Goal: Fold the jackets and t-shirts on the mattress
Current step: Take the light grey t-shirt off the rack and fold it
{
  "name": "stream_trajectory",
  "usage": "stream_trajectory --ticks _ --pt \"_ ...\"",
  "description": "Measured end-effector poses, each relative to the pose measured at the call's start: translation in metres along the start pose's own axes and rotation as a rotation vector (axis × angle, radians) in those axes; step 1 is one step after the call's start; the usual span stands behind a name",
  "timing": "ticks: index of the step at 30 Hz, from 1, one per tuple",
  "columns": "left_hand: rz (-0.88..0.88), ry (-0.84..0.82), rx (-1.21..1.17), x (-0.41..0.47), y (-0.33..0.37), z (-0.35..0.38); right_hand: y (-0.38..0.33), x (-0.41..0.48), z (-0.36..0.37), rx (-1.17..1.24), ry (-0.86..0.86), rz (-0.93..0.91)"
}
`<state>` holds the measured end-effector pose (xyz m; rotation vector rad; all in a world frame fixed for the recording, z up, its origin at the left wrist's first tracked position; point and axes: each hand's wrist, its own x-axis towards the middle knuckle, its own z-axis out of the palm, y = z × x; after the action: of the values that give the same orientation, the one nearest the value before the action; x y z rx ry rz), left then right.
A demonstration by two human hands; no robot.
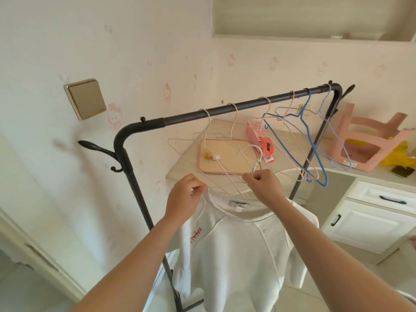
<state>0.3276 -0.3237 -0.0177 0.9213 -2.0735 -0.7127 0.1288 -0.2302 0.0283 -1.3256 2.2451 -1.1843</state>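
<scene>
Black rack, hands gripping hanger, white shirt

- The bench carries a pink-edged mat, a pink box and an overturned pink stool.
- The black rack bears wire hangers.

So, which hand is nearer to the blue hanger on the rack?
Right. The right hand grips the neck of the pale hanger, just left of the blue hanger; the left hand pinches the white top at its shoulder, farther left.
</scene>
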Motion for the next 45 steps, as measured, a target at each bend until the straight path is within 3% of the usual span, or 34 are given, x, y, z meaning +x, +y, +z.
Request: stream_trajectory --ticks 5,18,28,33,39,45 --pt "-0.075 0.164 0.026 -0.013 0.002 0.004 0.016 -0.006 -0.009 0.005 0.020 0.001" --pt "-0.326 0.328 -0.046 -0.031 0.004 -0.007 0.055 -0.015 -0.035 0.272 -0.048 0.120" --pt "-0.388 0.309 -0.102 -0.022 0.007 -0.030 0.052 -0.016 -0.017 0.437 -0.078 0.143" --pt "-0.435 0.361 -0.133 -0.017 -0.001 -0.044 0.044 -0.006 -0.010 0.776 0.026 0.282" --pt "-0.314 0.260 -0.028 -0.007 -0.005 -0.053 0.020 0.002 0.014 0.541 -0.113 0.106" --pt "-0.300 0.214 0.012 -0.015 -0.019 -0.060 -0.026 0.003 0.031 0.624 -0.134 -0.021"
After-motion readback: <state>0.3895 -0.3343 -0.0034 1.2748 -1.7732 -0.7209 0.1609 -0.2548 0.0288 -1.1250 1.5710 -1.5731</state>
